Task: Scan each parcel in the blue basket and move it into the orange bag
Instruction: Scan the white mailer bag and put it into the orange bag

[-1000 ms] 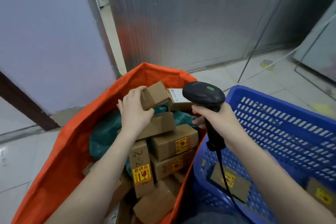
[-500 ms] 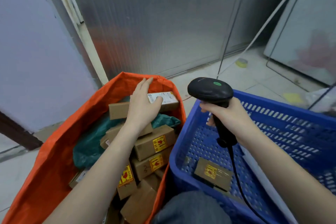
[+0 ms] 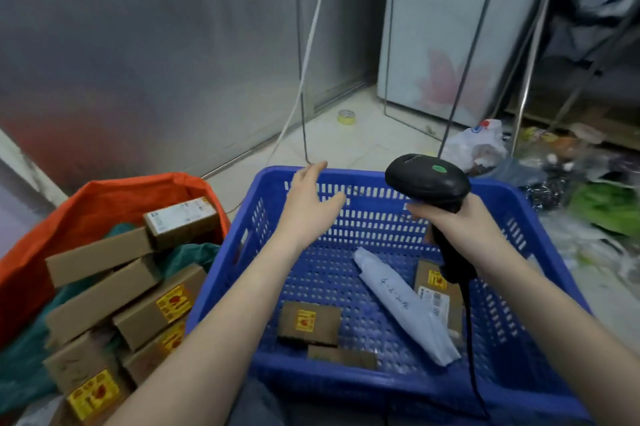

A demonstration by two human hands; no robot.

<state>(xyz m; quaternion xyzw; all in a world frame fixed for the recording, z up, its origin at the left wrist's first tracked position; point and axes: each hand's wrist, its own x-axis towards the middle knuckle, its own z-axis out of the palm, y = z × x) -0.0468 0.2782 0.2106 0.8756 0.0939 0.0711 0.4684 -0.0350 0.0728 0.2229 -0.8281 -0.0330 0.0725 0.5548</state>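
**Presently: four parcels left in basket, mix-up risk noted**

Four parcels lie in the blue basket [image 3: 540, 238]: a flat box [image 3: 309, 323], a strip-like box [image 3: 343, 357] beside the near wall, a white mailer [image 3: 401, 301], and a labelled box [image 3: 437, 297] partly under the mailer.

The left hand [image 3: 311, 200] hovers wide and empty above them. The right hand [image 3: 460, 228] grips the one scanner [image 3: 427, 181].

Risks, as judged:
- The covered box could be missed.
- An unscanned parcel could reach the orange bag [image 3: 104, 204].
- The scanner cable could snag on the basket.

The bag shows roughly eight boxes.

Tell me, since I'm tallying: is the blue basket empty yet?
No. The blue basket holds brown boxes and a white packet.
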